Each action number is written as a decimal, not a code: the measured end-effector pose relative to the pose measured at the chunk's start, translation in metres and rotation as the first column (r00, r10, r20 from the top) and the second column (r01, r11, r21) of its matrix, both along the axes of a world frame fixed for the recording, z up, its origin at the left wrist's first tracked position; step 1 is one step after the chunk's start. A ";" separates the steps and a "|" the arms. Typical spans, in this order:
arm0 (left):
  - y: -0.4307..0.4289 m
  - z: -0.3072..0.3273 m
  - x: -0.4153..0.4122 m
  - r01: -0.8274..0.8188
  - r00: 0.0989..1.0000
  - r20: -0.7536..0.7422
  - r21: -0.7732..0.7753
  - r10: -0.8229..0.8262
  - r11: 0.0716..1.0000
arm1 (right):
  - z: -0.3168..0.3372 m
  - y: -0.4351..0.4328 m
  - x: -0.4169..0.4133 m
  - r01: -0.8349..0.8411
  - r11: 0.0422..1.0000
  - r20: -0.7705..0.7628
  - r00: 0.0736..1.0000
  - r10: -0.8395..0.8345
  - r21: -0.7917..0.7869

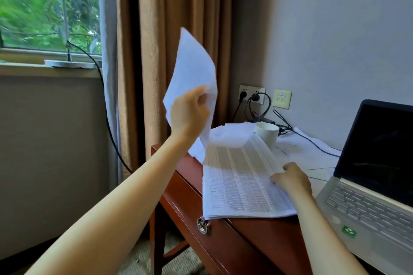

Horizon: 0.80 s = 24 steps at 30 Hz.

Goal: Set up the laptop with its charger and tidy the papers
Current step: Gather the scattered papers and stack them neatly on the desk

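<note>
- Several white sheets stand up out of the left hand, pinched between its thumb and curled fingers and raised well above the desk.
- The right hand rests on the right edge of a printed paper stack. Its fingers are bent, but I cannot tell whether they pinch the edge.
- The stack lies flat on the desk, below the left hand and to the left of the right hand.
- The open laptop, its screen dark, sits just to the right of the right hand.
- Beyond the right hand stands a white cup, with the black charger behind it, and loose papers lie near that hand.
</note>
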<state>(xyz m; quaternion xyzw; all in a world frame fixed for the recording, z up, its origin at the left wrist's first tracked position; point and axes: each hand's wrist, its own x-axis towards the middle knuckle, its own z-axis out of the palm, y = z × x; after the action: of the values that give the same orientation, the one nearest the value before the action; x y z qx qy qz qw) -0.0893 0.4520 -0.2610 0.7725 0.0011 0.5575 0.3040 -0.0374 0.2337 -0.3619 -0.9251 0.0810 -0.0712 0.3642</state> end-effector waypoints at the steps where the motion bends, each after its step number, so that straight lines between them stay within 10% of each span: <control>1: -0.006 0.001 0.000 0.037 0.999 0.002 0.077 -0.038 0.996 | -0.001 -0.001 0.001 -0.020 0.999 0.003 1.000 0.020 0.038; 11: -0.027 -0.047 0.009 0.336 0.838 -0.540 0.624 0.078 0.705 | 0.007 -0.001 0.021 0.031 0.803 -0.157 0.985 0.078 0.595; 16: -0.033 -0.069 0.008 0.399 0.766 -0.630 0.621 0.127 0.674 | 0.015 -0.002 0.011 -0.087 0.743 0.102 0.994 0.026 0.664; 19: -0.042 -0.076 0.009 0.405 0.736 -0.662 0.595 0.138 0.695 | 0.028 0.005 0.004 -0.191 0.639 0.035 0.968 0.248 0.745; 24: -0.052 -0.083 0.008 0.532 0.670 -0.742 0.498 0.019 0.684 | 0.021 0.027 -0.005 -0.210 0.734 -0.101 0.929 0.355 0.646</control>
<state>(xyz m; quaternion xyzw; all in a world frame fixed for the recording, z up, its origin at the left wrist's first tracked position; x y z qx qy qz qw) -0.0813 0.4005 -0.3437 0.9679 -0.2075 0.1302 0.0565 -0.0429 0.2607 -0.3405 -0.7547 -0.0031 0.1179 0.6453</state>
